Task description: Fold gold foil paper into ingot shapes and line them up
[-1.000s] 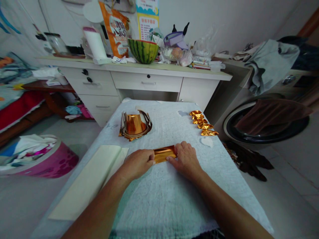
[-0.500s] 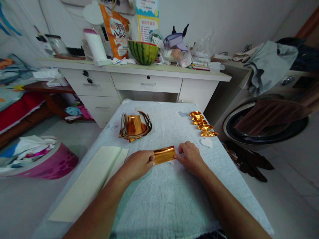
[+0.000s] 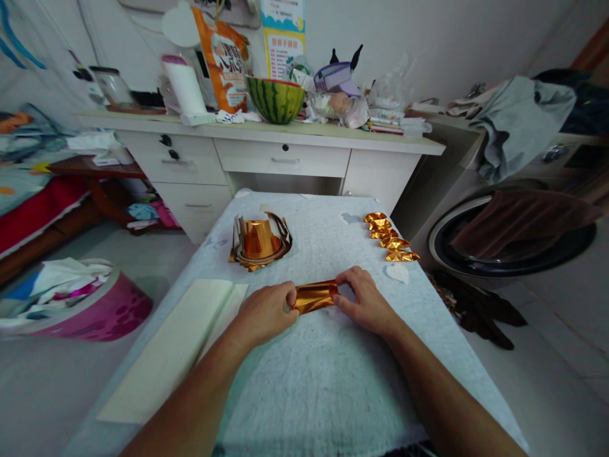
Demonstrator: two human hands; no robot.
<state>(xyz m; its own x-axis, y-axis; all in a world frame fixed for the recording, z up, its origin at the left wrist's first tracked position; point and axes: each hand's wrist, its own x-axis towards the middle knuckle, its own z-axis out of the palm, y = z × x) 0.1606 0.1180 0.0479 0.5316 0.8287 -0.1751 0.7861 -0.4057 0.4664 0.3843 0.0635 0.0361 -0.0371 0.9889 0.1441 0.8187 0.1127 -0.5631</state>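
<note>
A strip of shiny gold foil paper [image 3: 314, 296] is stretched between my two hands, low over the cloth-covered table [image 3: 314, 381]. My left hand [image 3: 270, 312] pinches its left end. At the right end, my right hand [image 3: 362, 299] grips it between thumb and fingers. Behind my left hand sits a pile of curved gold foil sheets [image 3: 259, 240]. Several folded gold foil pieces [image 3: 390, 237] lie in a column at the table's back right. Pale folded paper [image 3: 176, 349] rests at the left, partly under my left forearm.
A desk [image 3: 285, 134] behind the table bears half a watermelon [image 3: 276, 100], an orange bag [image 3: 223, 63] and plastic bags. A pink bin [image 3: 118, 308] stands at the left, a washing machine [image 3: 514, 222] at the right.
The fingers of my right hand have come onto the strip's upper right corner, where only the thumb touched it before. The strip now looks creased and curled along its length.
</note>
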